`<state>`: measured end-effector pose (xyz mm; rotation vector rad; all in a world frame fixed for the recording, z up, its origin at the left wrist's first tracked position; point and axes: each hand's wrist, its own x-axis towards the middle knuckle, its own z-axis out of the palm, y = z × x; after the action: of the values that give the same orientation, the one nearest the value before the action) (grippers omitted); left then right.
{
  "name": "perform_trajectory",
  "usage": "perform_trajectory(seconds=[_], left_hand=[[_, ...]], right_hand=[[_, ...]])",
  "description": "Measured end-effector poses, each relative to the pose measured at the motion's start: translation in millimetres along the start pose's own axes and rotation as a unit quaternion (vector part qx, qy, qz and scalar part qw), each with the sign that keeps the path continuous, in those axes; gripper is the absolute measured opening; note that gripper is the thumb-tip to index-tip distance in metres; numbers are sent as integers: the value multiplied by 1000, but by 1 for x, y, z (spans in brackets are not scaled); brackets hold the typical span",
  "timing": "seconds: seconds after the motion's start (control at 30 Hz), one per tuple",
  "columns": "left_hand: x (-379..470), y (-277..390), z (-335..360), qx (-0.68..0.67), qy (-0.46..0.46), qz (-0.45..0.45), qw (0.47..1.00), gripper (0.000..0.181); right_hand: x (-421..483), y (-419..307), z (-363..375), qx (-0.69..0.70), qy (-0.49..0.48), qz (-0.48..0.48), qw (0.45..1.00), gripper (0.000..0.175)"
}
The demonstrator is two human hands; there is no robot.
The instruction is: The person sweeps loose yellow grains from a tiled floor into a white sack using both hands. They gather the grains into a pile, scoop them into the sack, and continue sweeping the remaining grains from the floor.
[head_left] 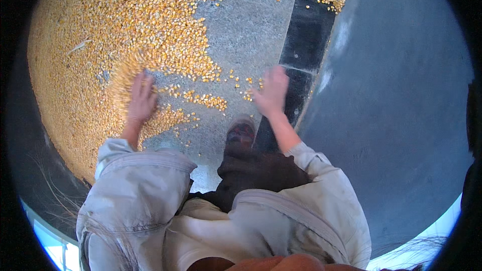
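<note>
Loose yellow corn kernels (150, 19) lie in a wide layer over the grey floor (244, 34). My left hand (142, 98) touches the kernels on the left, fingers pointing away from me; kernels beside its fingertips are blurred with motion. Nothing gripped shows in it, though its palm is hidden. My right hand (273, 90), also blurred, is over the edge between the grey floor and a black tile border (307, 37). Its thumb is apart from the fingers, and a few scattered kernels lie just left of it. Between the hands runs a short streak of kernels (207, 99).
A smooth dark grey surface (388, 101) spreads to the right of the border. My shoe (241, 130) stands on the floor between my hands. A pale husk scrap (80, 46) lies on the corn at the left.
</note>
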<state>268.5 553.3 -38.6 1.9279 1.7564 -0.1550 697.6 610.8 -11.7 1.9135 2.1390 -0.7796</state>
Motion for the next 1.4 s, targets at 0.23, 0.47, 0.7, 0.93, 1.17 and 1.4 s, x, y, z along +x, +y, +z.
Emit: perform_trajectory(seconds=[0.23, 0.47, 0.7, 0.93, 1.17, 1.4], left_hand=[[-50, -131, -49, 200, 45, -182, 962, 59], [-50, 29, -44, 70, 63, 18, 995, 66], [-13, 176, -29, -57, -55, 194, 978, 66], [4, 174, -29, -65, -37, 170, 983, 62], [-3, 164, -33, -41, -39, 163, 985, 61], [-13, 160, -42, -49, -48, 148, 987, 59]], right_hand=[[9, -79, 26, 212, 9, -167, 963, 85], [-59, 86, 18, -3, 160, 73, 984, 84], [-33, 60, -21, 84, 195, 61, 975, 77], [-63, 77, -23, 172, 100, 226, 954, 74], [-97, 60, -17, 228, 46, 249, 940, 74], [-116, 68, -3, 168, 77, 258, 948, 74]])
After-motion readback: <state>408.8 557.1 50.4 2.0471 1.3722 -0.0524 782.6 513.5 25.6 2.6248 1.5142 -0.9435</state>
